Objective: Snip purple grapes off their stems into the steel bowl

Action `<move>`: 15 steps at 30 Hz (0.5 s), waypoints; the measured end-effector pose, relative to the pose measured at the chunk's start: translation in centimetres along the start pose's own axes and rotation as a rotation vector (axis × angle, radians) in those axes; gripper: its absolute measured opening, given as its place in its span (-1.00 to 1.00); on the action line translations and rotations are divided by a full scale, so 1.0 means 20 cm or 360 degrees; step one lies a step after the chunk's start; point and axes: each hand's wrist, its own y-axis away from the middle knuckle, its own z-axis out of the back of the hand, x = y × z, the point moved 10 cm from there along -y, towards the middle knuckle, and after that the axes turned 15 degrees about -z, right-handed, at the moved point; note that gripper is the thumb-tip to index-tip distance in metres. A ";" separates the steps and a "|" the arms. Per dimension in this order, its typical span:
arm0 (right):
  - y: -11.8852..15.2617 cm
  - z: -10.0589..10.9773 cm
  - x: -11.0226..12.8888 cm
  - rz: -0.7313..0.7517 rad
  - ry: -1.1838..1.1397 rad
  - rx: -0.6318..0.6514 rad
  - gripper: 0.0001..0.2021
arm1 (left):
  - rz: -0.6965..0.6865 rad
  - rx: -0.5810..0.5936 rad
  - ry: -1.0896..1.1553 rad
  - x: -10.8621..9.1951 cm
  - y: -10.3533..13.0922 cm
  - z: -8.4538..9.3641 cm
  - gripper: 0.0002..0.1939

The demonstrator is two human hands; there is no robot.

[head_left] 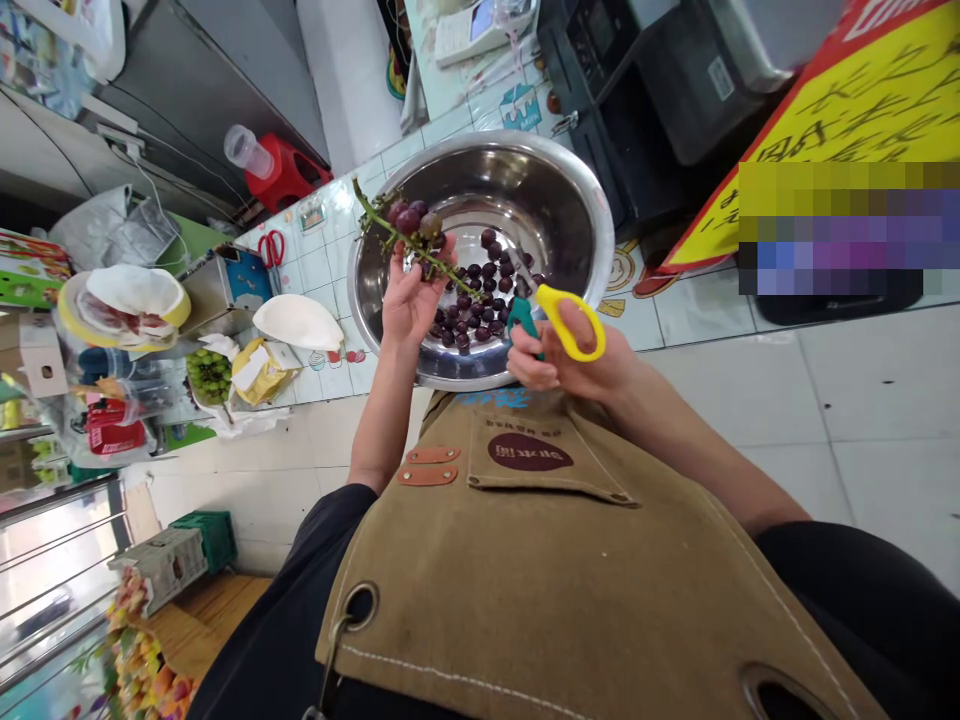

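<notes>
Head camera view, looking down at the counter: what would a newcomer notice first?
Probably the big shiny steel bowl in the middle, with loose dark grapes lying in it. Over it, the left hand holds a partly bare grape bunch, and the right hand holds scissors with one yellow and one green handle. At the upper right, a bright yellow sign with a red border stands out too.

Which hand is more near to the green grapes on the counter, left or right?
Left. The left hand is over the left part of the bowl, on the side toward the green grapes. The right hand is farther right, by the bowl's near rim.
</notes>
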 end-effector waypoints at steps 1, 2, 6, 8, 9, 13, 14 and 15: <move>0.01 0.03 0.02 0.0024 -0.0008 -0.0075 -0.30 | 0.0006 0.0012 0.0004 0.01 0.00 0.00 -0.47; 0.01 0.05 0.05 0.0056 -0.0016 -0.0139 -0.30 | 0.0012 0.0019 0.0016 0.01 0.01 -0.01 -0.45; 0.02 0.12 0.13 0.0235 -0.0057 -0.0293 -0.35 | 0.0015 0.0023 0.0014 0.00 0.03 -0.03 -0.42; 0.02 0.12 0.15 0.0288 -0.0056 -0.0292 -0.34 | -0.0002 0.0026 -0.0006 -0.01 0.04 -0.04 -0.44; 0.02 0.09 0.14 0.0271 -0.0057 -0.0234 -0.32 | -0.0011 0.0030 -0.0008 -0.02 0.04 -0.05 -0.45; -0.02 -0.11 0.01 -0.0043 -0.0021 0.0185 -0.27 | -0.0050 0.0016 0.0000 -0.03 0.04 -0.06 -0.47; -0.02 -0.14 -0.03 -0.0114 0.0003 0.0234 -0.27 | -0.0071 0.0005 0.0003 -0.04 0.03 -0.06 -0.46; -0.03 -0.16 -0.06 -0.0169 0.0019 0.0253 -0.29 | -0.0094 -0.0007 0.0004 -0.05 0.03 -0.07 -0.44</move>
